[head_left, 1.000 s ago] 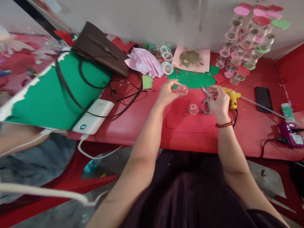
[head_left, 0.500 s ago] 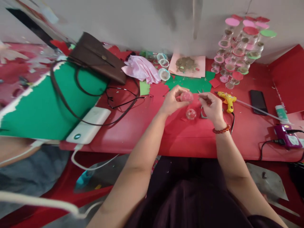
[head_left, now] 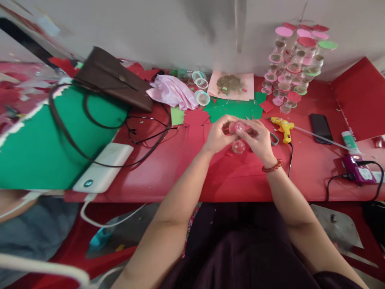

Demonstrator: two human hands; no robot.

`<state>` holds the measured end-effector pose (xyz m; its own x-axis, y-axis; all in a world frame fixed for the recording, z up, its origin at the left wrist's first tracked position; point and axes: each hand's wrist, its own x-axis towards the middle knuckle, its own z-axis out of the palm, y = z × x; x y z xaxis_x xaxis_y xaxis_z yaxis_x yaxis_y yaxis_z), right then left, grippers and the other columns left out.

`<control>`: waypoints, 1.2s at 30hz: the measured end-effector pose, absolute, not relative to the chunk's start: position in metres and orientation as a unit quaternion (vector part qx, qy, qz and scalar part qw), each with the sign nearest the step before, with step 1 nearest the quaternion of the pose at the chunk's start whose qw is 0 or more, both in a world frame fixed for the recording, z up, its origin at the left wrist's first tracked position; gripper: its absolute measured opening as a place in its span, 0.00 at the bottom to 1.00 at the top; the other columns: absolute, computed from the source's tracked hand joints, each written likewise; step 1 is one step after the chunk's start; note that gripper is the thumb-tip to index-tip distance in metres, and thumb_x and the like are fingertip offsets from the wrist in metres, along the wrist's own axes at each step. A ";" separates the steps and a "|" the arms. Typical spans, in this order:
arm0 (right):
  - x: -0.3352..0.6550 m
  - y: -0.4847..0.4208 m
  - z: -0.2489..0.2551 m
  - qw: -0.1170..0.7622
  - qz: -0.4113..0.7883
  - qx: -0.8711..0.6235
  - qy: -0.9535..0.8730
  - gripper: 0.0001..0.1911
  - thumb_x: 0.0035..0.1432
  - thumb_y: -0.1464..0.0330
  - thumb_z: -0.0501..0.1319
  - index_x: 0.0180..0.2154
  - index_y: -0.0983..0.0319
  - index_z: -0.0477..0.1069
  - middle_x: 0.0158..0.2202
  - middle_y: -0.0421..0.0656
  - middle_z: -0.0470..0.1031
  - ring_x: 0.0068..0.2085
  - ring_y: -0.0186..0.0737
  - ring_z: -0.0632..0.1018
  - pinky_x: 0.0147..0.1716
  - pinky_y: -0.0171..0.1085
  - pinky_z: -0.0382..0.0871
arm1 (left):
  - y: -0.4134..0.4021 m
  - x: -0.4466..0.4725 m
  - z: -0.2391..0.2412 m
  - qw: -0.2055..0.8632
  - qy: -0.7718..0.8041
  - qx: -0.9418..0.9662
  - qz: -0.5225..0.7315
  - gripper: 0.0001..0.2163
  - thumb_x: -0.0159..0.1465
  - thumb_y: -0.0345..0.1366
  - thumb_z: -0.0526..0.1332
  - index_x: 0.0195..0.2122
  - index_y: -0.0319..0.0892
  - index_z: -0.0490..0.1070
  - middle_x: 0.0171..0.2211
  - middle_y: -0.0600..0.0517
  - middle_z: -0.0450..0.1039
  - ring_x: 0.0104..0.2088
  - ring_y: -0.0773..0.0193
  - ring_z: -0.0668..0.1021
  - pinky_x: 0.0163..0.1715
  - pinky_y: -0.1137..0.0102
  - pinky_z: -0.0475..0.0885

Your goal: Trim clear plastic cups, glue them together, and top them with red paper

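Observation:
A small clear plastic cup (head_left: 237, 127), reddish against the paper behind it, is held up over the table between my two hands. My left hand (head_left: 220, 134) grips it from the left with curled fingers. From the right, my right hand (head_left: 258, 137), with a beaded bracelet at the wrist, closes its fingers on the same cup. Just below stands a second clear cup (head_left: 238, 147) on red paper (head_left: 240, 168). Scissors with a grey handle (head_left: 274, 139) lie partly hidden behind my right hand.
A yellow glue gun (head_left: 282, 127) and a phone (head_left: 321, 127) lie to the right. Stacked cups with coloured discs (head_left: 296, 66) stand at the back. On the left are a brown bag (head_left: 114, 78), glasses (head_left: 150, 130) and a white power bank (head_left: 104, 168). A person sits at far left.
My right hand has moved left and now touches the cup that my left hand holds. The whole view has shifted slightly.

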<state>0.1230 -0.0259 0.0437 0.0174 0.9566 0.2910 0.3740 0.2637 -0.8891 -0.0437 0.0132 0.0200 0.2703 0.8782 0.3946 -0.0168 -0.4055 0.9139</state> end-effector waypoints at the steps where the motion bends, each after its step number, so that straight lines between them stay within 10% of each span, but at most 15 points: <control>1: 0.123 -0.024 0.042 0.496 0.323 -0.520 -0.616 0.14 0.62 0.57 0.69 0.48 0.53 0.83 0.46 0.44 0.81 0.37 0.38 0.79 0.38 0.40 0.77 | 0.013 -0.044 0.020 0.446 0.320 0.663 0.509 0.23 0.53 0.49 0.77 0.42 0.45 0.71 0.49 0.47 0.79 0.50 0.57 0.82 0.51 0.61 0.76; 10: 0.132 -0.009 0.030 0.568 0.405 -0.546 -0.464 0.23 0.65 0.47 0.63 0.28 0.58 0.71 0.21 0.35 0.65 0.22 0.31 0.66 0.23 0.34 0.62 | 0.014 -0.044 0.020 0.511 0.347 0.618 0.486 0.25 0.49 0.45 0.79 0.44 0.46 0.73 0.48 0.48 0.81 0.46 0.59 0.82 0.49 0.61 0.77; 16: 0.131 -0.009 0.031 0.555 0.381 -0.564 -0.478 0.07 0.65 0.61 0.64 0.39 0.57 0.73 0.28 0.36 0.73 0.26 0.32 0.71 0.26 0.33 0.65 | 0.020 -0.052 0.016 0.554 0.341 0.574 0.496 0.22 0.52 0.46 0.76 0.45 0.48 0.73 0.47 0.50 0.80 0.46 0.59 0.82 0.46 0.62 0.80; 22: 0.130 -0.011 0.035 0.535 0.420 -0.555 -0.479 0.15 0.68 0.60 0.61 0.29 0.59 0.70 0.19 0.35 0.66 0.22 0.31 0.67 0.24 0.34 0.61 | 0.027 -0.058 0.014 0.576 0.345 0.562 0.483 0.19 0.64 0.56 0.66 0.50 0.51 0.74 0.54 0.47 0.80 0.56 0.52 0.82 0.51 0.54 0.82; 29: 0.131 -0.007 0.031 0.552 0.425 -0.533 -0.480 0.07 0.64 0.65 0.67 0.35 0.60 0.73 0.26 0.35 0.73 0.24 0.28 0.69 0.26 0.31 0.64 | 0.027 -0.056 0.026 0.682 0.320 0.349 0.557 0.14 0.72 0.41 0.60 0.56 0.45 0.75 0.55 0.45 0.80 0.62 0.51 0.79 0.58 0.59 0.79; 36: 0.132 -0.005 0.026 0.526 0.436 -0.528 -0.504 0.16 0.67 0.62 0.65 0.28 0.59 0.69 0.20 0.34 0.68 0.21 0.27 0.66 0.23 0.31 0.59 | 0.025 -0.059 0.039 0.741 0.316 0.201 0.557 0.14 0.72 0.41 0.58 0.54 0.44 0.77 0.45 0.45 0.84 0.50 0.55 0.85 0.39 0.70 0.79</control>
<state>0.1324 -0.0054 0.0258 0.1112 0.9914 0.0695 0.0726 0.0616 -0.9955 -0.0591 0.0253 0.0392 0.1799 0.9531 -0.2435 -0.6990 0.2980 0.6501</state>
